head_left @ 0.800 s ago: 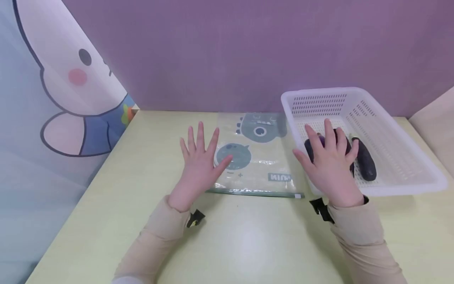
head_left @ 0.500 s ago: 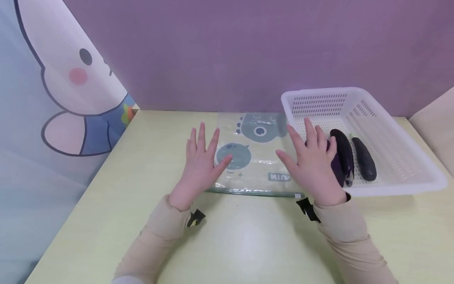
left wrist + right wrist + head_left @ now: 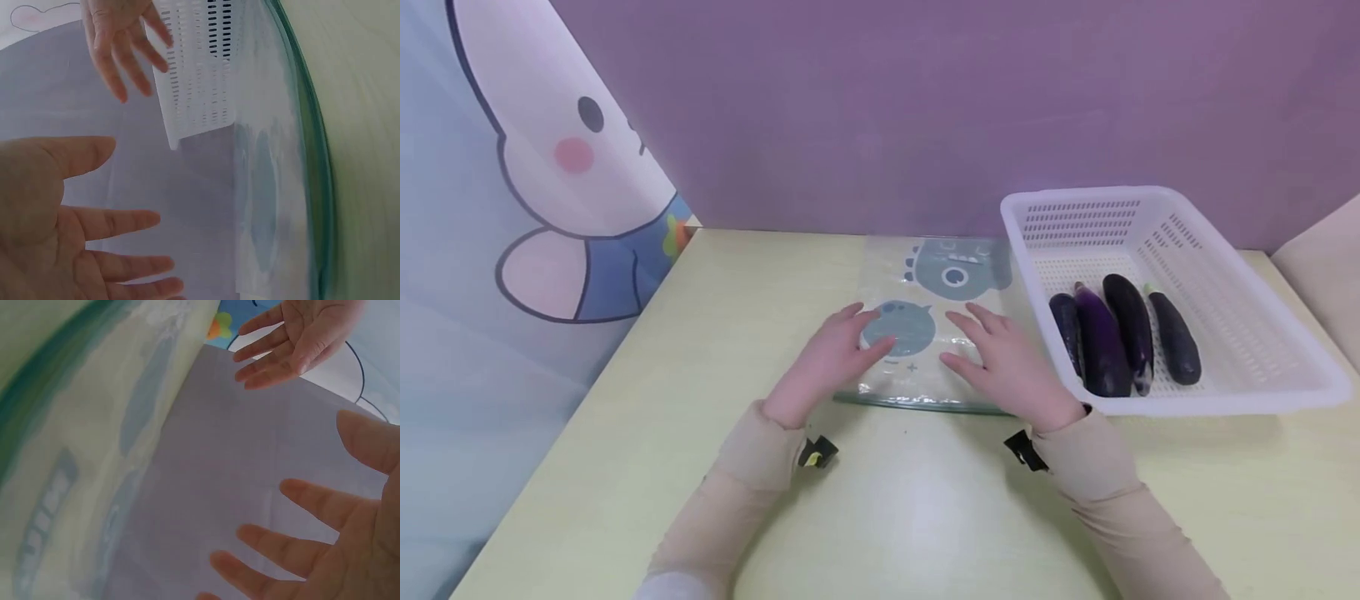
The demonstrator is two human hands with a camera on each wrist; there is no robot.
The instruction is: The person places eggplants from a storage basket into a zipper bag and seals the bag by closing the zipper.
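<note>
A clear zip bag with blue-green cartoon prints and a green zip edge lies flat on the table. Over its left part hovers my left hand, fingers spread and holding nothing. My right hand is above the bag's right part, also with spread fingers and nothing held. In both wrist views the palms appear apart from the bag. Several dark purple eggplants, among them a glossy eggplant, lie in a white plastic basket to the right of my right hand.
The pale yellow table meets a purple wall at the back. A curtain with a cartoon print hangs at the left. The basket's left rim stands beside the bag.
My right hand has moved left, from over the basket to over the bag, uncovering the eggplants. My left hand has turned slightly inward. The bag and basket stay in place.
</note>
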